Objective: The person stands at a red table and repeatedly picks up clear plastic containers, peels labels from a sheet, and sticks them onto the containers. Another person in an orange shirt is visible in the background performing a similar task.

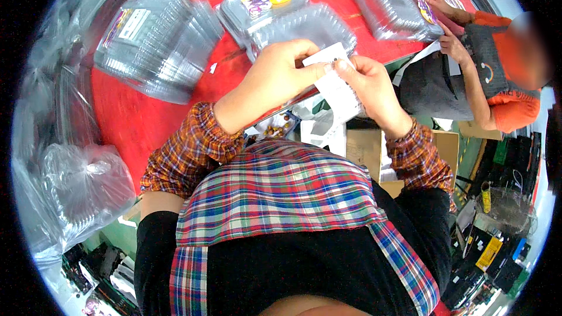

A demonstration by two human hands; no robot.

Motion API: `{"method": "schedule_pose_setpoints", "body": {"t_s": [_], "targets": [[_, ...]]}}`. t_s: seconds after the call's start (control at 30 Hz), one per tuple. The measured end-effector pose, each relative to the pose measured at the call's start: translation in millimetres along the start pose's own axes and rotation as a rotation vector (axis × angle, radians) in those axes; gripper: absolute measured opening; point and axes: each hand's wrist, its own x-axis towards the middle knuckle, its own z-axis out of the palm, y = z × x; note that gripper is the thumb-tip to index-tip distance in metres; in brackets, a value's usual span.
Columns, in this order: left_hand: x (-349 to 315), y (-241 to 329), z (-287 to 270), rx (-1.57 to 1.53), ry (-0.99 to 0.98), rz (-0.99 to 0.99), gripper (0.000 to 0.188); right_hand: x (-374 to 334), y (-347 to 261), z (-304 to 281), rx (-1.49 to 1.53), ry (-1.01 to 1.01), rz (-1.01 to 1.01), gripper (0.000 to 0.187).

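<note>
Head cam: L hand [284, 70] & R hand [373, 86] both pinched on a narrow white paper sheet w/ small dark print [338, 95], thumbs close together near its upper end; sheet's tilted, out past the near edge of the red desk [126, 118].

Progress, my read: partway. Done, AFAICT: clear plastic box w/ purple-&-yellow label [266, 1], mid-desk; tall leaning stack of clear ribbed plastic boxes [155, 44] at L also shows a label. Left: clear ribbed plastic box nearest the hands [307, 28] shows no label I can see; sheet isn't on any box.

Around: co-worker in orange top & dark apron [485, 47] at R, hands at another stack of clear plastic boxes [383, 7]; tiny white paper scrap [213, 68] on desk; clear boxes in a see-thru bag [85, 184] far L; open brown cardboard box [362, 147] below desk edge.

In the way: L hand hides a bit of the nearest box; stacks crowd the desk.
</note>
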Motion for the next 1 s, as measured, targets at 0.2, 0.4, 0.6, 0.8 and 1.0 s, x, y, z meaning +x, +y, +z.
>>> {"method": "schedule_pose_setpoints", "body": {"t_s": [0.2, 0.4, 0.6, 0.8, 1.0], "targets": [[1.3, -25.2, -37.7, 0.05, 0.284, 0.022, 0.019, 66.8, -25.0, -10.3, -0.107, -0.13, 0.152, 0.03], [5.4, -44.3, -53.4, 0.418, 0.436, 0.189, 0.016, 100.3, -35.1, 1.3, -0.153, -0.135, 0.257, 0.033], [25.0, -52.1, -39.8, 0.734, 0.443, 0.384, 0.029, 111.9, -33.8, 0.0, -0.21, -0.183, 0.309, 0.031], [42.9, -65.7, -27.0, 0.951, 0.332, 0.303, 0.036, 118.8, -24.6, -11.9, -0.307, -0.288, 0.239, 0.034], [31.4, -48.9, -28.4, 1.086, 0.288, 0.382, 0.035, 17.6, -10.1, -48.0, 0.027, -0.256, 0.392, 0.034]]}}
